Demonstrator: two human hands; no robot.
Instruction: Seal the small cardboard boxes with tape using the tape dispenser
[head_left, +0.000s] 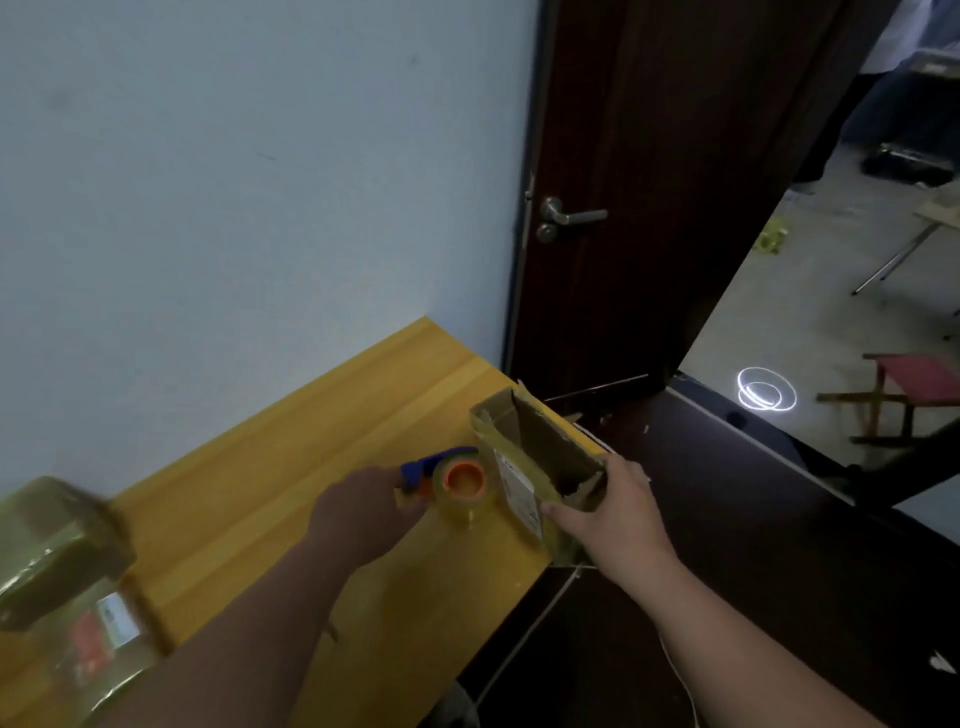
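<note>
A small cardboard box (524, 457) stands on its side at the right end of the yellow wooden table (291, 467), its open end facing up and right, a white label on its near face. My right hand (610, 512) grips its near right corner. My left hand (363, 506) grips the handle of a blue tape dispenser (447, 475) holding a clear tape roll with an orange core, right beside the box's left face.
Two taped cardboard boxes (62, 582) are stacked at the table's near left. A pale wall runs behind the table. A dark brown door (649, 208) stands open to the right. A white cable (680, 670) hangs under my right arm.
</note>
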